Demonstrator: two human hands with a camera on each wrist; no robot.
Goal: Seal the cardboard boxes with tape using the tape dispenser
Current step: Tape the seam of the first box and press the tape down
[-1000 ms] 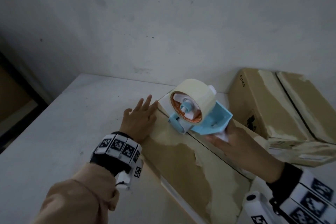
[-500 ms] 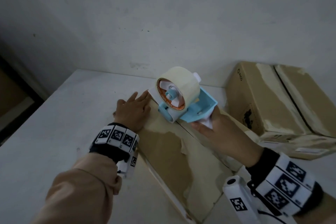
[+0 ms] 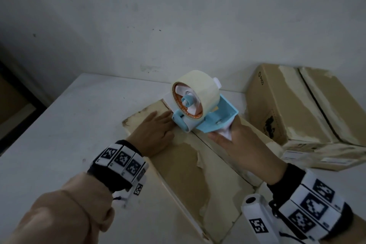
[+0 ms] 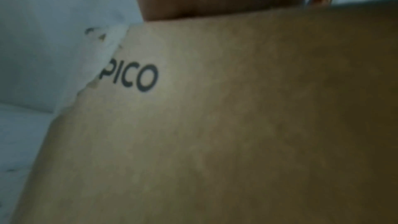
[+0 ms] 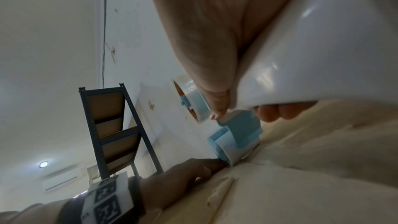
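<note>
A flat cardboard box (image 3: 184, 174) lies on the white table, its top showing torn patches and a centre seam. My left hand (image 3: 154, 132) rests flat on the box's far left part, fingers straight. My right hand (image 3: 243, 148) grips the white handle of a blue tape dispenser (image 3: 200, 109) carrying a cream tape roll; its front end sits on the seam near the far edge, right beside my left fingertips. In the right wrist view the dispenser's nose (image 5: 232, 147) meets the box (image 5: 301, 185) next to my left hand (image 5: 185, 176). The left wrist view shows the box's side (image 4: 215, 125) printed PICO.
A second cardboard box (image 3: 305, 117) stands at the right against the wall, close to the first. The white table (image 3: 65, 144) stretches to the left. A dark metal shelf rack (image 5: 112, 125) appears in the right wrist view.
The dispenser has come down and forward to the far end of the seam. My left hand has shifted slightly on the box top, staying flat.
</note>
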